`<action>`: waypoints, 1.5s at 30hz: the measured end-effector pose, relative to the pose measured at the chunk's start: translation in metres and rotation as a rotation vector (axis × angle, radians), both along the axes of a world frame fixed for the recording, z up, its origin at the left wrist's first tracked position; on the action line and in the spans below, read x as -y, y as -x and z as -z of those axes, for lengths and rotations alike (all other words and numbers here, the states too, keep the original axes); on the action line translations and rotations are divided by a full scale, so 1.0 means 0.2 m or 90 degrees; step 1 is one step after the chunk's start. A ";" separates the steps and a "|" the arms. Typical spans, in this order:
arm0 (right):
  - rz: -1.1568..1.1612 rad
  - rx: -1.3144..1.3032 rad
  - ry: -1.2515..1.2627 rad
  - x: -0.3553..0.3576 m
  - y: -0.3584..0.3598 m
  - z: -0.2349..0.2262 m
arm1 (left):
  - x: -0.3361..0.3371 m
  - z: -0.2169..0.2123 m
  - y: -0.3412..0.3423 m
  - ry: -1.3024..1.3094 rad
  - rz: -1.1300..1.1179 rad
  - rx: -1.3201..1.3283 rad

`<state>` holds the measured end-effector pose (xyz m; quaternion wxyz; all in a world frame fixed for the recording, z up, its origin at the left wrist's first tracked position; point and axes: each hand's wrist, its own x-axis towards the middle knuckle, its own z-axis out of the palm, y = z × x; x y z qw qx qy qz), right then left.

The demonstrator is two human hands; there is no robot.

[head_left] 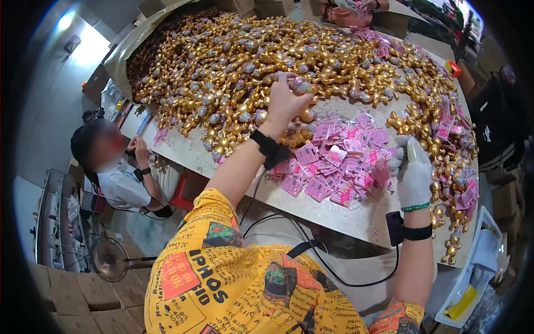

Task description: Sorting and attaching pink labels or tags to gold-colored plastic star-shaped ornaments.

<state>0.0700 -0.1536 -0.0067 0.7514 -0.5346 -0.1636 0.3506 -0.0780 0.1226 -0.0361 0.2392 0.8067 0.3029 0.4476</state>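
Observation:
My left hand (286,100) is bare and reaches into a huge heap of small gold gourd-shaped trinkets (233,61), its fingers pinching one gold trinket (303,87). My right hand (414,172) wears a white glove and is closed around a pale rounded tool whose tip sticks up above the fist. Between both hands lies a pile of small pink packets (336,164) on the pale table (222,164). Black straps sit on both wrists.
More gold trinkets and pink packets (450,150) run along the table's right side. A seated person (125,178) is at the left below the table edge. A fan (108,259) and cardboard boxes (83,300) stand on the floor lower left. Another person's hands (356,8) work at the far end.

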 end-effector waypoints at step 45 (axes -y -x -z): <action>0.036 0.096 0.034 -0.05 -0.04 0.22 | 0.85 -0.01 -0.40 1.111 0.406 0.470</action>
